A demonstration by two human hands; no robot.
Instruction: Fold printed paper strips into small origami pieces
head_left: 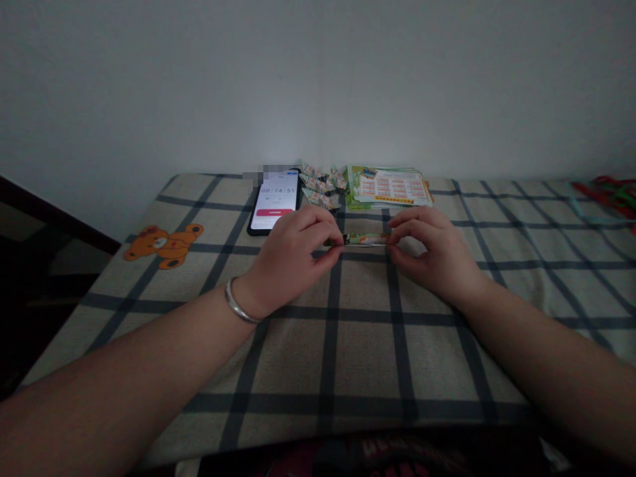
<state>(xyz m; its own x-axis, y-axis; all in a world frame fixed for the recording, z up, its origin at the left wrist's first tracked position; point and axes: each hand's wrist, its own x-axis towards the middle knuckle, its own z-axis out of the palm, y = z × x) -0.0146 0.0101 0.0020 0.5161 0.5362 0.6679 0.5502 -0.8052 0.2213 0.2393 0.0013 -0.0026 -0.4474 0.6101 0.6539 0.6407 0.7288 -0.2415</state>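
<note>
Head view, nearest to me: two bare forearms come in from five and seven o'clock and meet over a checked cloth (358,344), a pale woven fabric crossed with dark stripes, soft and slightly rumpled. The left wrist carries a smooth silver bangle (237,306).

At the centre, the left hand (293,255) and the right hand (437,248) each pinch one end of a folded paper strip (362,239), thumb against forefinger, closed tight on it. The strip lies level between them just above the cloth, narrow and flat, printed green and orange with a slight gloss. I cannot tell how many layers it is folded into.

What worries me from here is the paper itself. It looks thin, and with both ends gripped, a pull along its length could tear it at a crease, or a twist could spring the fold open. The cloth gives no firm backing, so pressing a crease on it may come out soft and crooked. The dim light also makes edges hard to line up.

Further out at eleven o'clock lies a phone (275,201), a hard glassy slab with its screen lit and a timer showing. At twelve o'clock sits a loose heap of small folded paper pieces (322,184), angular, in the same print. At one o'clock rests a stack of printed sheets (388,186), flat and squared. A bear print (163,243) marks the cloth at ten o'clock, and red and green cords (610,193) lie at two o'clock.
</note>
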